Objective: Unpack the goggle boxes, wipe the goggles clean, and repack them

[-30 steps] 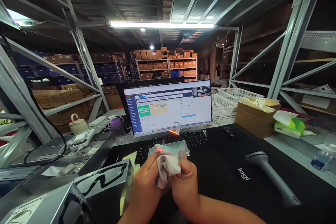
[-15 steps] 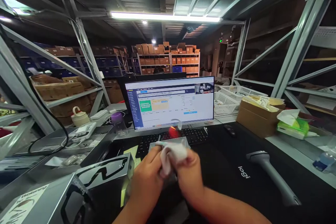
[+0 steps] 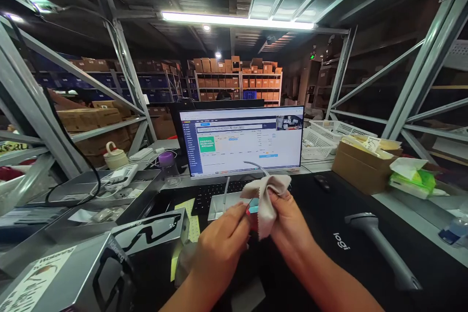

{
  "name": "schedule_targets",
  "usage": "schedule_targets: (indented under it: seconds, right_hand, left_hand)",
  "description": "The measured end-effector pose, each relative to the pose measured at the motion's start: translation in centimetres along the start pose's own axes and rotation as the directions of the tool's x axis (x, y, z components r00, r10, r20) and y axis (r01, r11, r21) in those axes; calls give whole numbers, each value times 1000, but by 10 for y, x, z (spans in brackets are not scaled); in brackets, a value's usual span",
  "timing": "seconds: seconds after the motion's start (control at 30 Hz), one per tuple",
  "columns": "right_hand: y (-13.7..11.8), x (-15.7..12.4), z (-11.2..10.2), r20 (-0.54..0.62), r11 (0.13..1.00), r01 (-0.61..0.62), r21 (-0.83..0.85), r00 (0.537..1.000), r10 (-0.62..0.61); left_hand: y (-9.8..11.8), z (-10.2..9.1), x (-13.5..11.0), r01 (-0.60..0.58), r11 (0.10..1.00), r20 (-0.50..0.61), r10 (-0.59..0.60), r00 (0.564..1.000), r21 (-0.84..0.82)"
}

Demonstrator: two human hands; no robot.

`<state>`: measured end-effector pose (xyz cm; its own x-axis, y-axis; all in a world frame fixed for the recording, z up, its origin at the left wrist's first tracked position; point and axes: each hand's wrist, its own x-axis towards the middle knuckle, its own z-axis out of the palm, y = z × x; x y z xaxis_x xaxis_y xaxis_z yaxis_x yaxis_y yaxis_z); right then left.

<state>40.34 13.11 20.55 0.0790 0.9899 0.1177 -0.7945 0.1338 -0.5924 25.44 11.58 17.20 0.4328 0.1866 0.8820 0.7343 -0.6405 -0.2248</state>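
My left hand [image 3: 221, 243] is closed on a pair of glasses [image 3: 252, 206], pinched near the reddish lens. Two thin grey temples of the glasses rise above my hands. A pale cloth [image 3: 267, 209] with a zigzag edge is gripped in my right hand [image 3: 292, 219], draped partly over the glasses. The cloth and my fingers hide much of the frame. Just behind my left hand is a small light-coloured open box [image 3: 215, 206]. Two silver boxes printed with black frame shapes, a flat one [image 3: 149, 231] and a bigger one [image 3: 78, 278], lie to the left.
A monitor [image 3: 241, 144] and keyboard [image 3: 204, 200] stand ahead. On the black desk mat [image 3: 310, 258] at right lie a barcode scanner [image 3: 383, 248] and a mouse [image 3: 321, 182]. Beyond are a cardboard box [image 3: 361, 168], a tissue pack [image 3: 413, 180] and white baskets [image 3: 316, 144]. A purple-lidded bottle [image 3: 168, 168] stands left.
My right hand has moved right and up with the cloth, which now hangs more spread out. The glasses' temples and reddish lens show more plainly. The view has shifted slightly.
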Motion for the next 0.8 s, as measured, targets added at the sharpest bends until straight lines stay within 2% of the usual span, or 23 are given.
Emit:
schedule_targets:
  seconds: [0.13, 0.2, 0.27, 0.4, 0.5, 0.57, 0.67, 0.73, 0.8]
  right_hand:
    - [45, -14, -6, 0, 968, 158, -197, 987, -161]
    - [55, -19, -7, 20, 946, 191, -261, 981, -193]
    - [48, -20, -6, 39, 958, 176, -225, 984, -171]
    - [3, -10, 0, 25, 1000, 14, -19, 1000, -13]
    - [-17, -4, 2, 28, 999, -36, 14, 999, 36]
    - [-9, -5, 2, 30, 1000, 23, -21, 999, -22]
    - [25, -17, -1, 25, 976, 154, -151, 988, -152]
    - [45, -25, -5, 58, 919, 272, -285, 962, -267]
    - [52, -28, -8, 118, 849, 360, -387, 932, -342]
  left_hand:
    - [-6, 0, -4, 106, 993, -9, -106, 994, 52]
    - [-11, 0, -5, 122, 992, -11, -122, 992, 42]
    - [-13, -1, -3, 112, 994, -26, -112, 993, -8]
    - [-10, -1, 3, -31, 996, -67, 25, 997, -89]
    - [-4, 1, 4, -96, 991, -82, 88, 993, -89]
    - [-1, 2, 2, -65, 996, -95, 59, 994, -60]
    - [-2, 2, -3, 27, 1000, -94, -26, 995, 6]
    - [-4, 1, -7, 76, 997, -93, -75, 993, 5]
    - [-7, -1, -7, 110, 993, -92, -113, 989, -40]
